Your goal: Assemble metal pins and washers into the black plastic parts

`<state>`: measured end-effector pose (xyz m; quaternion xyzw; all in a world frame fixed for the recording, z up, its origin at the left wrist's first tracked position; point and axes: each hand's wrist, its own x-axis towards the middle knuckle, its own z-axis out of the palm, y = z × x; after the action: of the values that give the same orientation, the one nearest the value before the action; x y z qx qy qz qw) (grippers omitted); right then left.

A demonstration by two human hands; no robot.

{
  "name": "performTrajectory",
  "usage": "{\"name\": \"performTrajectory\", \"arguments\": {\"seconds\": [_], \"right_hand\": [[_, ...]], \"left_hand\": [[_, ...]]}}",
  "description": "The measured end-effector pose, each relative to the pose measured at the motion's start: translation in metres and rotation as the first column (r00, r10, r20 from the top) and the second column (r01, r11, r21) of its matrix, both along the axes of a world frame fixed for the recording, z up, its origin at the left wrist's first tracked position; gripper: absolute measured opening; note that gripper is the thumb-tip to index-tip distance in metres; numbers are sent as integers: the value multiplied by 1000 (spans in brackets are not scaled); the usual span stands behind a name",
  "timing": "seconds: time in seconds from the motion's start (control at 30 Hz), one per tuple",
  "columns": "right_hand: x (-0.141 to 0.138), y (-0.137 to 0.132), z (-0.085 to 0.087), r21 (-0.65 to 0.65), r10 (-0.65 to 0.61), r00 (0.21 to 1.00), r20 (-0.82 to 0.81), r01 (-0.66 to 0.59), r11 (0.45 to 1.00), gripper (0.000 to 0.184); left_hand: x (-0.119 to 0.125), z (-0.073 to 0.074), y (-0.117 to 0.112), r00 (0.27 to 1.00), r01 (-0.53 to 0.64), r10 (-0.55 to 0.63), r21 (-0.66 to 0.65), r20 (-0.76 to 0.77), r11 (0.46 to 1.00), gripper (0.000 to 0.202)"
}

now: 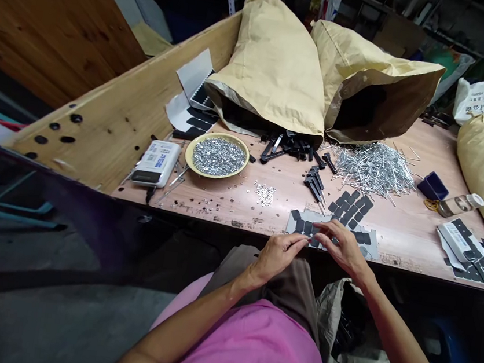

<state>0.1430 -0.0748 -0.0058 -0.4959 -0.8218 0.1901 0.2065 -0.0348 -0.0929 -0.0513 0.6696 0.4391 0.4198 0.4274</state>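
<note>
My left hand is at the table's front edge with thumb and forefinger pressed together. Whatever sits in that pinch is too small to make out. Just to its right, my right hand hovers over a grey backing sheet of black adhesive pads, its thumb and fingers apart and nothing visible in them. More black pads lie in rows behind the sheet. Close behind my hands is a small row of black plastic parts with thin metal pins.
A yellow bowl holds small metal nuts, beside a white electronic device. Loose nuts dot the tabletop. Behind stand a heap of metal pins and large paper sacks. To the right are a bottle and another white device.
</note>
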Motion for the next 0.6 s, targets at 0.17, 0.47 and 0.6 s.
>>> {"name": "performTrajectory", "arguments": {"seconds": [0.17,0.47,0.6], "right_hand": [[0,-1,2,42,136,991,13,-136,990,36],[-1,-8,-14,175,33,973,227,-74,982,52],[7,-6,4,45,30,998,52,-32,998,38]], "left_hand": [[-2,0,0,1000,15,-15,-12,-8,1000,21],[4,-3,-7,998,31,-31,-14,-48,999,22],[6,-1,-1,998,20,-15,-93,55,995,21]]}}
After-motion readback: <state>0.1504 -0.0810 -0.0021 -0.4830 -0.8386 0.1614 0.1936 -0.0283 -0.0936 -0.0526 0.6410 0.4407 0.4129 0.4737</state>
